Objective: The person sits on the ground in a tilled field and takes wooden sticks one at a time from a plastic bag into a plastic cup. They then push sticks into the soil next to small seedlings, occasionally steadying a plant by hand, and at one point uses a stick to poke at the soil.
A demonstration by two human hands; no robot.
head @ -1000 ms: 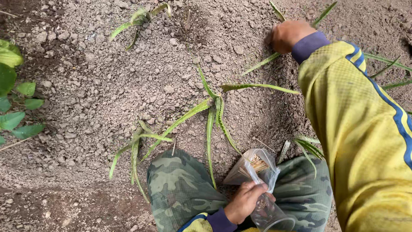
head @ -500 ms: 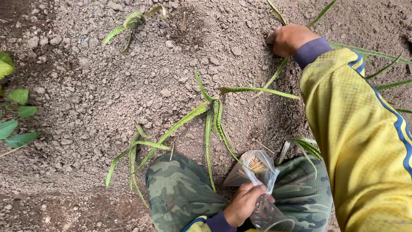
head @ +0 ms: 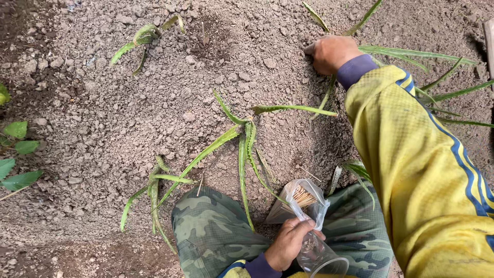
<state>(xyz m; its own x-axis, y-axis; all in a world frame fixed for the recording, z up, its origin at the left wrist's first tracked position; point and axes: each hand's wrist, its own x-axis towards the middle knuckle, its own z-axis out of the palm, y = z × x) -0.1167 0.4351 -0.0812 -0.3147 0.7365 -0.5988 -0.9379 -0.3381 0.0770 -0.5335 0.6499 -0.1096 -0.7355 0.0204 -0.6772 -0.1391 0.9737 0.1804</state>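
Here, a clear plastic bag of thin wooden sticks (head: 301,198) is kept upright over the knees by the curled fingers of the left hand (head: 289,243), while the right hand (head: 331,53), fingers apparently bunched, is pressed into the soil (head: 154,103) beside an aloe plant (head: 246,138).

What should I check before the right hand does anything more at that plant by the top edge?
1. Right hand on the soil at the base of the long-leaved plant: ok, it rests there, fingers curled.
2. What the right hand holds: cannot tell, the fingers hide it.
3. Left hand gripping the clear plastic bag of thin sticks: ok.
4. Bag mouth: ok, open, stick ends showing.
5. Clear cup under the left hand: cannot tell whether it is held or wedged.
6. Middle plant near the knee: not ok, its leaves lie flat and reach the trouser leg.
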